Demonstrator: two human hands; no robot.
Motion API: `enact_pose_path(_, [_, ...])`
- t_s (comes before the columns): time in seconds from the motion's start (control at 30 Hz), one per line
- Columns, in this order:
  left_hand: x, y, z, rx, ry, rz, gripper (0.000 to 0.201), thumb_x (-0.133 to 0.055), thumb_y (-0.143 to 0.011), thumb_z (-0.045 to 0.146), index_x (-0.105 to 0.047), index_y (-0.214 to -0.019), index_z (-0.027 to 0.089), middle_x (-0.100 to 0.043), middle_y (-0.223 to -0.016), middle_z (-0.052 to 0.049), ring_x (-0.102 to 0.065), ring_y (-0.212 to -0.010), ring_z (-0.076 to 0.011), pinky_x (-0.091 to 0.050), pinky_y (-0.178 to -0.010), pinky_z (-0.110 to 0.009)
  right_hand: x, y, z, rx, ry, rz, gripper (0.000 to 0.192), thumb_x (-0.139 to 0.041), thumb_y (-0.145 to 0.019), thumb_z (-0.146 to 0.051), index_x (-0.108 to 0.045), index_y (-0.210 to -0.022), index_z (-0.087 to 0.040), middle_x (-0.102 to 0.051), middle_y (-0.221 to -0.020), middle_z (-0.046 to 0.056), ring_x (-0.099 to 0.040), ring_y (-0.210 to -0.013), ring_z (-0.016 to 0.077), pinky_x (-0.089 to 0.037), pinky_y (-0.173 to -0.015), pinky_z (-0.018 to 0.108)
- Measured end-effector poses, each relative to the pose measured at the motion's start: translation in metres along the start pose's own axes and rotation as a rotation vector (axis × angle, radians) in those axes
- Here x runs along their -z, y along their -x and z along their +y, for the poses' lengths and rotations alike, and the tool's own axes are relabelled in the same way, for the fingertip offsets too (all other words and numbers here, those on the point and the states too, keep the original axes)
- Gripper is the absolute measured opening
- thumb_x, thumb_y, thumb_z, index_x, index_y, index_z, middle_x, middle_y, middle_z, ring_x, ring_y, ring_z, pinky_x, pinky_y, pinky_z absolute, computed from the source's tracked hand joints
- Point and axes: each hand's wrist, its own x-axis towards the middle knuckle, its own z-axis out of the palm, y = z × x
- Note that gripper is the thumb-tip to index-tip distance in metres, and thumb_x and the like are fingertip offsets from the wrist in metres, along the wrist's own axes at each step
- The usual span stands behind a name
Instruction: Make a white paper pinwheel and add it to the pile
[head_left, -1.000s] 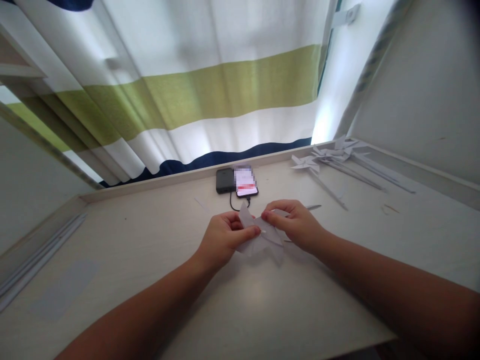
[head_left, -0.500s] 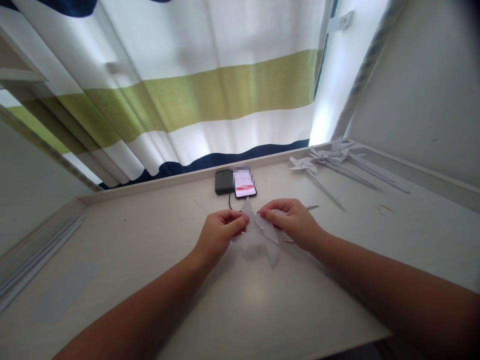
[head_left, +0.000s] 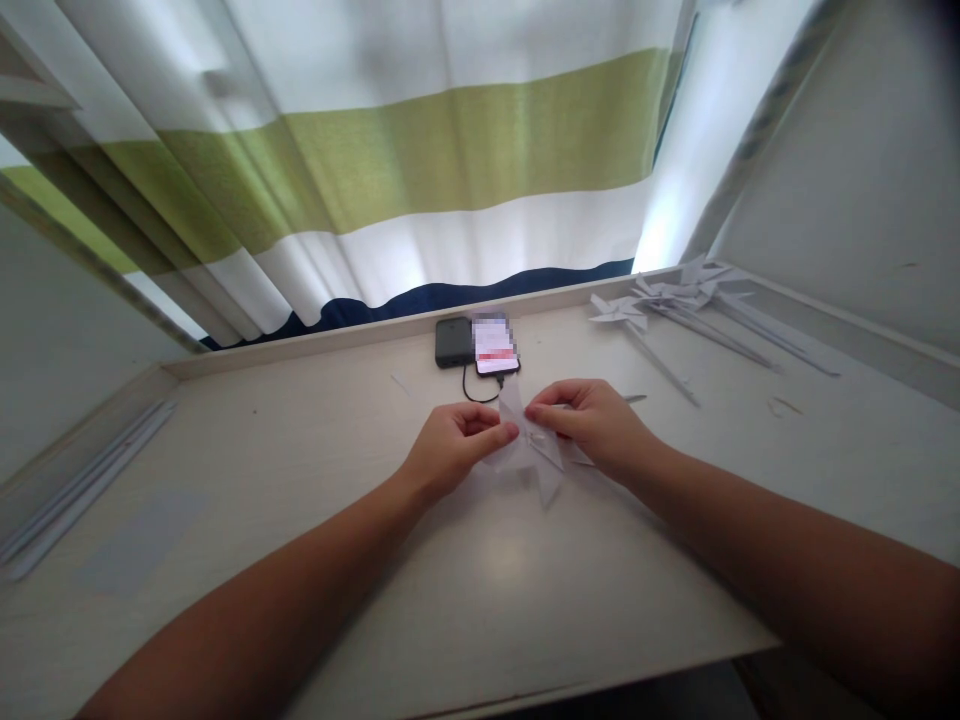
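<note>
Paper: white pinwheel (head_left: pixel 534 452), half-folded, at the middle of the desk (head_left: pixel 315 470), betw. both hands, low over the top. One pointed blade sticks up, one points down toward the person.
L hand: left hand (head_left: pixel 450 450) closed on the pinwheel's left side; thumb tip and fingers pinch the paper near its centre. Forearm comes in from bottom left.
R hand: right hand (head_left: pixel 596 425) closed on the pinwheel's right side, fingers curled over it, fingertips near the centre, just beside the left thumb. The two hands are almost touching over the paper.
Desk: pale wood, w. a low raised rim at the back and at the right.
Phone: phone (head_left: pixel 495 345) lies flat behind the hands, near the back rim, screen on (blurred). A dark cable (head_left: pixel 480 392) goes from it in a loop toward the hands.
Power bank: dark power bank (head_left: pixel 453 343), touching the phone on its left.
Pinwheels: pile of finished pinwheels (head_left: pixel 675 300) w. long paper sticks, back right corner, well apart from the hands.
Strips: long paper strips (head_left: pixel 82 485) along the left edge of the desk.
Scrap: small thin piece (head_left: pixel 634 398) just right of the right hand; cannot tell what it is.
Curtain: curtain (head_left: pixel 420 170) behind the desk, white w. green and dark blue bands.
</note>
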Motion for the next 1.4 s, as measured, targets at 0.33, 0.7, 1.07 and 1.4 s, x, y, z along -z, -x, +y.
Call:
enact_pose_path(0.33, [-0.003,0.003,-0.004,0.042,-0.009,-0.104,0.03,-0.075,-0.067,0.03,-0.07,-0.092,0.014,-0.072,-0.085,-0.01,-0.067,-0.074,-0.0192,-0.048,-0.064,-0.026,-0.001,0.005,-0.006,0.122,0.197,-0.016,0.022,-0.068,-0.073,-0.039,-0.071,-0.074,-0.017,-0.069,-0.071,0.005,-0.06,-0.066,0.0185,-0.043,-0.059,0.029])
enact_pose_path(0.7, [0.002,-0.008,-0.015,0.093,0.167,0.027,0.029,-0.075,-0.066,0.03,-0.071,-0.088,0.012,-0.071,-0.081,-0.008,-0.064,-0.066,-0.0165,-0.047,-0.064,-0.027,0.003,0.009,-0.012,0.604,0.399,0.226,0.017,-0.056,-0.082,-0.022,-0.06,-0.098,-0.017,-0.059,-0.093,0.007,-0.056,-0.086,0.0191,-0.047,-0.073,0.032])
enact_pose_path(1.07, [-0.006,0.001,-0.009,-0.105,-0.026,0.114,0.027,-0.072,-0.07,0.034,-0.069,-0.084,0.011,-0.069,-0.079,-0.005,-0.06,-0.071,-0.0156,-0.044,-0.065,-0.025,-0.006,0.014,-0.01,0.767,0.727,0.074,0.009,-0.059,-0.082,-0.021,-0.067,-0.086,-0.019,-0.062,-0.084,0.004,-0.051,-0.079,0.0188,-0.039,-0.073,0.036])
enact_pose_path(1.4, [0.008,-0.007,-0.016,-0.187,0.143,0.133,0.036,-0.051,-0.085,0.044,-0.068,-0.097,0.014,-0.068,-0.085,-0.008,-0.059,-0.07,-0.014,-0.046,-0.061,-0.025,0.001,0.0,-0.007,0.279,0.116,0.058,0.014,-0.065,-0.078,-0.03,-0.07,-0.083,-0.019,-0.066,-0.076,0.004,-0.056,-0.068,0.0163,-0.044,-0.062,0.03])
